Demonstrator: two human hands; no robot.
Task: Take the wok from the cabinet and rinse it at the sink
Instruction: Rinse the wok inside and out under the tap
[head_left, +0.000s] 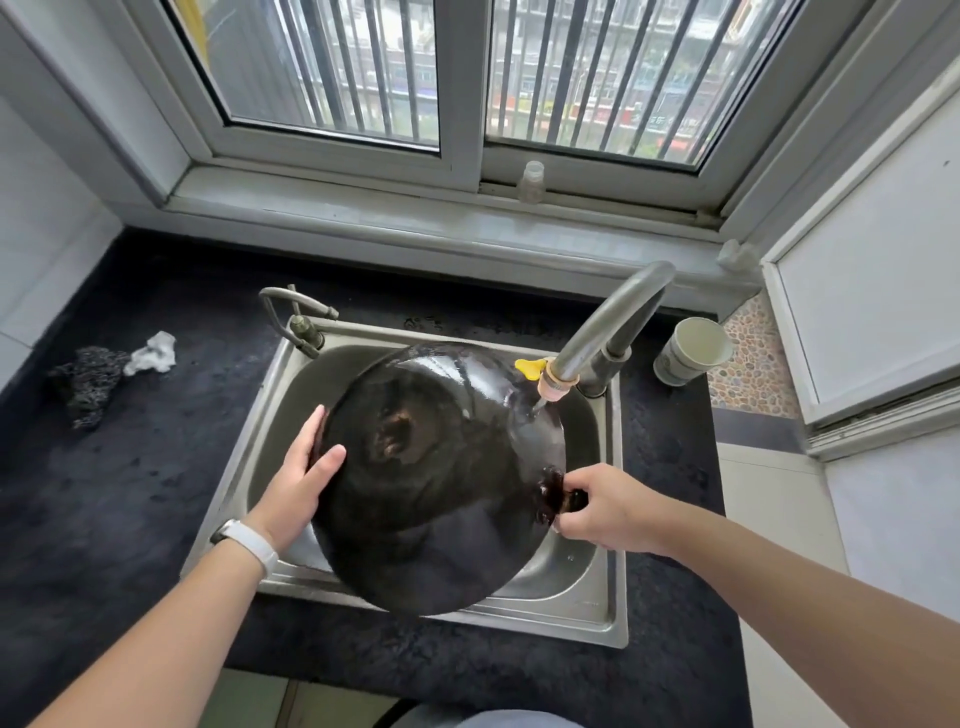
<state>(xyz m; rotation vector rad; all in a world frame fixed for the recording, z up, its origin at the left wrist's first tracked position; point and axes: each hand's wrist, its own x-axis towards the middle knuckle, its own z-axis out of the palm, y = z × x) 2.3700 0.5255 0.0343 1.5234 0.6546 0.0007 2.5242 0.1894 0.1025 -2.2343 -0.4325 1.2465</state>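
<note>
1. The wok (441, 467) is held tilted over the sink (613, 613), covering most of the basin.
2. The left hand (296, 488) lies flat against the wok's left rim, fingers straight and together, thumb on the dark surface.
3. The right hand (608, 509) grips the handle at the wok's right rim, fingers curled.
4. The faucet (608, 322) spout hangs just above the wok's far-right edge.
5. A small tap (296, 312) stands at the sink's far-left corner.
6. A cup (691, 351) sits on the counter (130, 493) right of the faucet; a black scrubber (88, 384) and crumpled paper (153, 353) lie near the counter's left edge.
</note>
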